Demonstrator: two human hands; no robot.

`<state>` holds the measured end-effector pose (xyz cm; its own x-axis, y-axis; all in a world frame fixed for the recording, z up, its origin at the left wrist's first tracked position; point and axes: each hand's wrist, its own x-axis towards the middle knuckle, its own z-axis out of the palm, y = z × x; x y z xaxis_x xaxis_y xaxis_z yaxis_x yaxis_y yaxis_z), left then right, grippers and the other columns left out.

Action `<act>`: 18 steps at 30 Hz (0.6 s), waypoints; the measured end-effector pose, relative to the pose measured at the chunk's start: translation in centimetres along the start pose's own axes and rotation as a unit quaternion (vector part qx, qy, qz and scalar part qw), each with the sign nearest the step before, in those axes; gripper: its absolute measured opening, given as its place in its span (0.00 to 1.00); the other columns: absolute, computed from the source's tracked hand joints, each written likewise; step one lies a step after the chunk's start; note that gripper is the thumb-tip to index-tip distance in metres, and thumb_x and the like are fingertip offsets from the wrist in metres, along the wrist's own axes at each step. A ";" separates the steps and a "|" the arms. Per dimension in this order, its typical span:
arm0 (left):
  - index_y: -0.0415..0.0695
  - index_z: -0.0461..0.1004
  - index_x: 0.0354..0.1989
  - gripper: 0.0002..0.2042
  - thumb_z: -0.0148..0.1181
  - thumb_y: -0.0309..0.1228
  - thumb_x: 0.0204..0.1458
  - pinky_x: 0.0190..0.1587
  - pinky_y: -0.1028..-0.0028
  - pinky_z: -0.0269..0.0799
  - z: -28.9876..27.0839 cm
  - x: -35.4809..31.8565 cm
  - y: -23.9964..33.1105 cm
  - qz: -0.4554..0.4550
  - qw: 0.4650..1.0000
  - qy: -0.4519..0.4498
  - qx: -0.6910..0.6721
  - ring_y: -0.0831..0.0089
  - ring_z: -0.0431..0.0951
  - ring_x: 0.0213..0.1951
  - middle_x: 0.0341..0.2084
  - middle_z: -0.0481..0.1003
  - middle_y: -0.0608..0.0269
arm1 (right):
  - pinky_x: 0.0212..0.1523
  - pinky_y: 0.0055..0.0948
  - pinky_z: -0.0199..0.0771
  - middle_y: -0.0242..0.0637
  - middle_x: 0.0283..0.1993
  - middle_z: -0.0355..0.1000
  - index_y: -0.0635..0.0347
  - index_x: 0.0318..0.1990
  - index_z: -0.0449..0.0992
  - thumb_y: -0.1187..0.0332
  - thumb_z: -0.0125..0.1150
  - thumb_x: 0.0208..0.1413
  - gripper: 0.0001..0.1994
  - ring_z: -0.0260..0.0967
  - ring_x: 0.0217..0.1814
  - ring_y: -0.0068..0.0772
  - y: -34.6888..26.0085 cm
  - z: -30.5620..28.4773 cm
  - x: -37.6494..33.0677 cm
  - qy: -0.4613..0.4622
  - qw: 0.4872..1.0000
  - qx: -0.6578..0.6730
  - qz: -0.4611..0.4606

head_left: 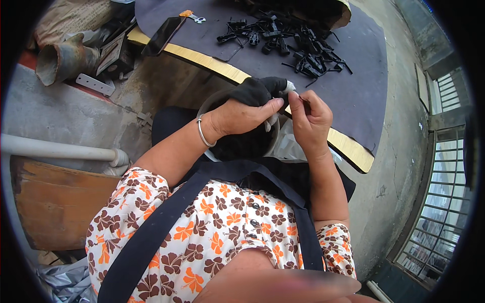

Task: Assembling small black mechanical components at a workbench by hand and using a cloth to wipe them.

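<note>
Grey concrete floor (371, 212) surrounds me. My forearm and left hand (250, 103) partly hide a bucket (276, 140) of dark contents. My right hand (314, 118) pinches a tiny dark piece (302, 98), mostly hidden; whether my curled, partly black-gloved left grips it, I cannot tell. Beyond, black plastic parts (273, 38) tangle on the table (202, 35); the paper sack's (70, 20) markings are too blurred to read.

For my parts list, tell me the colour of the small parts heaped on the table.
The small parts are black; the head view shows them best.
</note>
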<state>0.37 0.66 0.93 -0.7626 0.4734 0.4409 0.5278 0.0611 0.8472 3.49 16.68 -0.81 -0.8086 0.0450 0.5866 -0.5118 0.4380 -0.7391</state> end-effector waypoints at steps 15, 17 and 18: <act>0.32 0.73 0.34 0.08 0.57 0.22 0.45 0.35 0.72 0.72 0.1 0.1 0.7 0.130 0.950 0.029 0.281 0.62 0.77 0.28 0.28 0.76 0.50 | 0.22 0.15 0.53 0.20 0.21 0.61 0.61 0.27 0.70 0.60 0.47 0.62 0.16 0.52 0.23 0.10 0.8 0.1 -0.2 -0.145 0.954 0.175 0.197; 0.32 0.73 0.34 0.08 0.57 0.23 0.45 0.37 0.71 0.72 -0.1 -0.2 0.9 0.035 0.980 -0.008 0.196 0.62 0.77 0.31 0.32 0.75 0.51 | 0.20 0.15 0.52 0.20 0.20 0.60 0.61 0.26 0.69 0.58 0.45 0.63 0.18 0.51 0.21 0.10 0.3 -0.3 -0.2 -0.185 0.951 0.185 0.164; 0.32 0.73 0.34 0.08 0.57 0.23 0.45 0.37 0.71 0.72 -0.1 -0.3 0.9 0.035 0.980 -0.008 0.195 0.62 0.77 0.31 0.32 0.75 0.51 | 0.20 0.15 0.52 0.20 0.20 0.60 0.61 0.26 0.69 0.58 0.45 0.63 0.18 0.51 0.21 0.10 0.2 -0.3 -0.3 -0.185 0.951 0.185 0.165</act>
<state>1.03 0.50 1.54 -0.7153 0.5018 0.4864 0.6836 0.3580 0.6361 3.67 17.03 -1.01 -0.9545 -0.2245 0.1963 -0.2243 0.1064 -0.9687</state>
